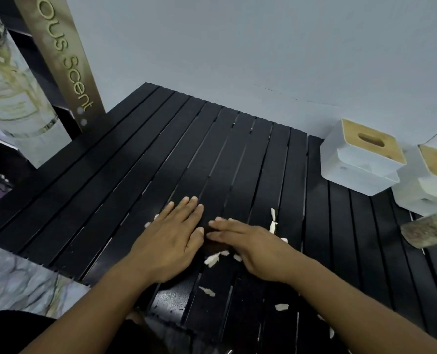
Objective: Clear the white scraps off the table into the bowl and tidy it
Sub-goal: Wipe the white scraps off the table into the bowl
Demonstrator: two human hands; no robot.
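Observation:
My left hand [172, 236] lies flat, palm down, on the black slatted table [135, 159], fingers together and pointing away. My right hand [248, 247] rests flat beside it, fingers pointing left, nearly touching the left hand's thumb. White scraps [213, 259] lie between and just below the hands. More scraps [273, 222] sit to the right of my right hand, and a few peek out at the left hand's far edge [152, 221]. Others [207, 291] lie nearer the front edge. No bowl is in view.
A white tissue box with a wooden lid [360, 159] stands at the table's right, a second one [432, 185] behind it. A glass pot with a green plant [429, 231] sits at the right edge. A tall sign [66, 60] stands at back left.

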